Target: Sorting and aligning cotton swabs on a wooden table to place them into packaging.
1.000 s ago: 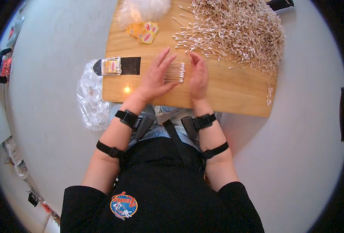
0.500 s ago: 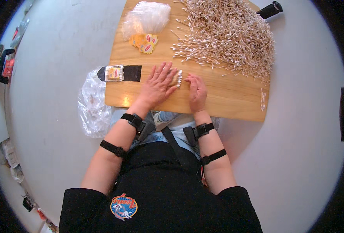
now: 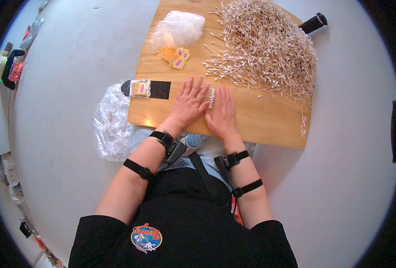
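My left hand (image 3: 188,106) lies flat, fingers spread, over a row of cotton swabs (image 3: 211,96); only the row's right part shows beside its fingers. Against the right ends of that row rests my right hand (image 3: 223,117), its fingers stretched out side by side on the wood. To the left, a flat bundle of cotton swabs (image 3: 140,88) with a yellow-orange card on it sits on a black strip (image 3: 161,90). A big heap of loose cotton swabs (image 3: 269,49) covers the far right of the wooden table (image 3: 260,120).
Clear plastic sleeves (image 3: 180,27) and yellow-orange cards (image 3: 178,58) lie at the far left of the tabletop. A few stray swabs (image 3: 303,125) are near its right edge. A black cylinder (image 3: 313,23) juts past the far right edge. A clear plastic bag (image 3: 111,125) hangs at the left.
My right hand has straightened its curled fingers and come left to the swab row's ends. My left hand stays on the swabs. The whole view has shifted slightly.
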Available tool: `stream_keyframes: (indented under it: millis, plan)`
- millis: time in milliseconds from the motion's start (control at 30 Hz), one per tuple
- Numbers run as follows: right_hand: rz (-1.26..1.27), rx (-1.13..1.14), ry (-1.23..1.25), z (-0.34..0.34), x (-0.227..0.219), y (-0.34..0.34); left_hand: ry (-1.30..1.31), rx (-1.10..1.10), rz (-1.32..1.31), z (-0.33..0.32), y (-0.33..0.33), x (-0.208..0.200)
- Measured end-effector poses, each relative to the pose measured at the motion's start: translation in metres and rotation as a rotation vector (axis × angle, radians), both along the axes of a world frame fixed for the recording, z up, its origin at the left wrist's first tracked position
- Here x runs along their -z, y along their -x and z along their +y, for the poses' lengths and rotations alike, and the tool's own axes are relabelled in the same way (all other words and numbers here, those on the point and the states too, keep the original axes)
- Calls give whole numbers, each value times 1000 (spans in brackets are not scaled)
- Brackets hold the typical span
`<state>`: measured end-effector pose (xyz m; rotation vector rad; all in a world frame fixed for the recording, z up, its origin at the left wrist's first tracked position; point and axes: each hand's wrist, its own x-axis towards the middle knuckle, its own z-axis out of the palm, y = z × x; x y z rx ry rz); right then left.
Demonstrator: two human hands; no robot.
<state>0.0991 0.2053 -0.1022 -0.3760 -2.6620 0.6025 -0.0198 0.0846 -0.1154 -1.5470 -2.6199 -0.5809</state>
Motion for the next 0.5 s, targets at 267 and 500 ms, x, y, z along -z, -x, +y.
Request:
stream_keyframes:
  millis: [267,500]
  plan:
    - [-285,39,-220,-3,3,12,10,39,-52,8,3,-1]
    - [-330,24,-214,-14,5,23,5,-1,-46,-4,5,11]
